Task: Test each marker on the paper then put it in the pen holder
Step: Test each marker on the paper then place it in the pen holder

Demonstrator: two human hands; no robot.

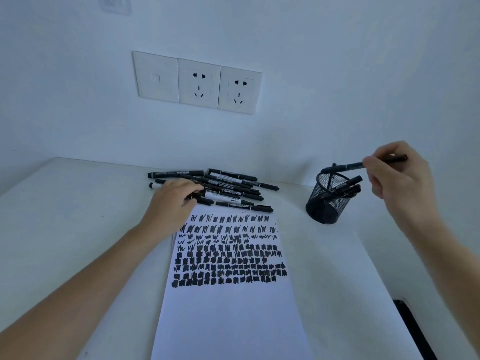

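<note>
A white paper sheet (228,320) lies flat, its upper half filled with rows of black scribbles. Just beyond its top edge is a loose pile of black markers (233,181). To the right stands a black mesh cylindrical pen holder (326,203) with several capped markers (348,187) inside. One black marker (345,166) is held nearly level over its rim.

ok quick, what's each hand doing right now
Left hand: on the marker pile; grip cannot be told.
Right hand: pinching a marker over the pen holder.

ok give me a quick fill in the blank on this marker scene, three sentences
1. The right hand holds a ____ over the pen holder.
2. The left hand rests on the pile of markers beyond the ____.
3. The scribbles on that sheet are ____ in colour.
Missing: marker; paper; black.
</note>
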